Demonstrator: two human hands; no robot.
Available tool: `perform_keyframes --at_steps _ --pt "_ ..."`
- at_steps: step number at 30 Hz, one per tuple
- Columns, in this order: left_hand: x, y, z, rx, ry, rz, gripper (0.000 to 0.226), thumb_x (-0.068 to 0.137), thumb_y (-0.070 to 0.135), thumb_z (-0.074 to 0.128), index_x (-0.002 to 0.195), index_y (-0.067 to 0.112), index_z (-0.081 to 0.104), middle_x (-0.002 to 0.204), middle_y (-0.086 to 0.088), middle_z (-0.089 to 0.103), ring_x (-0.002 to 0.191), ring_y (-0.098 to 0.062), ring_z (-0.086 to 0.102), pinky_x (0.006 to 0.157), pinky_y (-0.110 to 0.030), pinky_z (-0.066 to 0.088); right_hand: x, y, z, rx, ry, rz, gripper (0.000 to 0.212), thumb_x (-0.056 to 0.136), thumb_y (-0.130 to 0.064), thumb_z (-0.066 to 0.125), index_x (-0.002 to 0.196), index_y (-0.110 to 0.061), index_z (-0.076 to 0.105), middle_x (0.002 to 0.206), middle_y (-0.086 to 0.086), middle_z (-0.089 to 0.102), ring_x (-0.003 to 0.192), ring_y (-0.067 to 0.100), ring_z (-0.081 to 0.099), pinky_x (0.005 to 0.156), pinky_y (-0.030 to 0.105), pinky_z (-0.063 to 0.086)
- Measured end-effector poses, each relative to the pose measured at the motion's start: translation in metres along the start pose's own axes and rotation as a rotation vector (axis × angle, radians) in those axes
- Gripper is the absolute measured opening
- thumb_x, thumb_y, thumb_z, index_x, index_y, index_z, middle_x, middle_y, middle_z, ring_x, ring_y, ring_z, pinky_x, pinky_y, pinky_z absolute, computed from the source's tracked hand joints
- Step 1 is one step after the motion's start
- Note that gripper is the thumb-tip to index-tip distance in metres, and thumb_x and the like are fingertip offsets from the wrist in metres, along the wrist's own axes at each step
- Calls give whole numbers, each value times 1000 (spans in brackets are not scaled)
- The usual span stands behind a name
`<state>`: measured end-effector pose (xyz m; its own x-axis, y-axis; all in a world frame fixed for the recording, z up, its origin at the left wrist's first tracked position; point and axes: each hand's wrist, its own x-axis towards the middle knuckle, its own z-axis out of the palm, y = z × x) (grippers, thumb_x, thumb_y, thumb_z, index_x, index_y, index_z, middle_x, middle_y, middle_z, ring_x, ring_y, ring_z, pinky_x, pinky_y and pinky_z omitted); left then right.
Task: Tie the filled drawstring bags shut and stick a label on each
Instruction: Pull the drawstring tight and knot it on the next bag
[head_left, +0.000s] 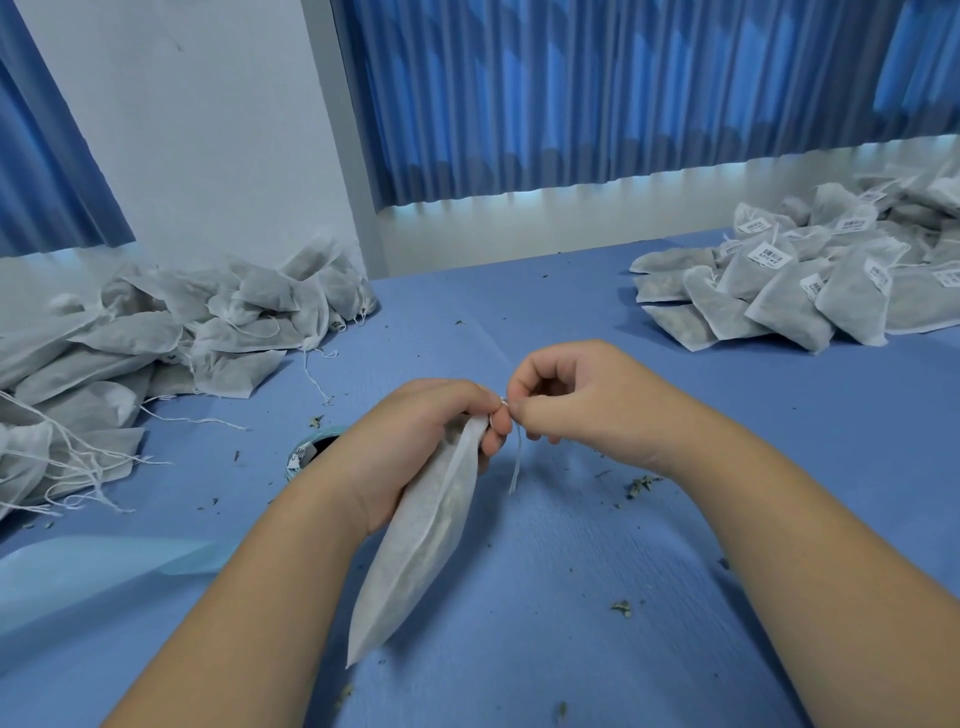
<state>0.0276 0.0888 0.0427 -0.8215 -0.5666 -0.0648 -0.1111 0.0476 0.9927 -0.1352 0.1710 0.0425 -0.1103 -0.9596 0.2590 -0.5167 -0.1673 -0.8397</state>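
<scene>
A filled white drawstring bag (415, 540) hangs edge-on above the blue table, its bottom corner near the surface. My left hand (415, 436) grips the bag's gathered neck. Just to its right, my right hand (566, 395) pinches the white drawstring (516, 462) at the neck, and the loose string ends dangle below the fingers. A roll of labels (306, 453) lies partly hidden behind my left wrist.
A heap of unlabelled filled bags (156, 332) with loose strings covers the left side. A heap of labelled bags (810, 280) sits at the back right. Dried herb crumbs (641, 486) dot the blue table (571, 597). A pale blue backing strip (104, 566) lies at the left front.
</scene>
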Motion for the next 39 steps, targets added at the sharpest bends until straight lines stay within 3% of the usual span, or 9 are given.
perform_keyframes --at_steps 7,13,20,22,24,28,33,37,39 --pt "-3 4 2 103 8 1 18 74 29 59 62 18 66 64 -1 57 53 -15 48 49 -23 40 -1 -2 0 -3 -17 20 11 64 -28 60 69 -19 66 65 -3 62 65 10 54 70 35 48" --pt "-4 4 2 171 77 9 14 70 29 61 63 21 70 68 1 63 58 -15 45 55 -26 36 -3 -2 -2 -16 -47 24 6 71 -23 63 68 -20 66 62 -7 61 63 7 53 67 28 46" --pt "-4 4 2 230 130 3 7 67 30 68 66 24 70 54 7 52 49 -9 44 46 -18 35 -3 -1 -4 -28 -55 51 10 65 -28 59 69 -21 65 61 -7 62 62 10 51 66 32 43" --pt "-4 3 2 231 145 2 7 66 30 69 66 24 71 59 5 56 50 -9 46 47 -18 36 -3 -1 -4 -27 -47 40 4 70 -23 62 68 -22 65 61 -7 63 63 10 52 66 33 44" --pt "-4 3 1 219 163 5 8 67 32 70 67 24 72 66 5 60 51 -9 48 48 -18 38 -2 0 -4 -24 -16 26 12 79 -15 64 69 -21 65 64 -5 64 65 10 59 69 35 47" --pt "-3 3 -2 210 210 11 11 66 35 70 66 24 73 65 8 63 50 -5 52 48 -16 38 -1 -1 -3 35 10 18 10 84 -11 66 79 -19 62 75 -3 66 71 13 70 69 32 51" --pt "-2 2 -1 235 236 6 15 84 22 72 69 17 72 59 9 60 46 -1 50 45 -11 38 0 -2 5 29 53 -4 16 83 -5 70 80 -18 61 68 3 69 68 17 68 70 40 50" --pt "-1 0 1 313 287 -14 16 84 26 71 74 13 73 68 3 59 60 -10 48 62 -21 38 2 0 8 -17 115 1 18 83 -3 65 81 -21 64 71 3 69 64 18 68 70 51 54" --pt "0 -1 4 357 297 -25 18 83 30 72 75 14 73 72 -2 56 67 -14 45 65 -29 36 3 1 8 -71 132 -9 22 81 -4 62 80 -25 67 68 -2 67 68 25 66 66 47 55"
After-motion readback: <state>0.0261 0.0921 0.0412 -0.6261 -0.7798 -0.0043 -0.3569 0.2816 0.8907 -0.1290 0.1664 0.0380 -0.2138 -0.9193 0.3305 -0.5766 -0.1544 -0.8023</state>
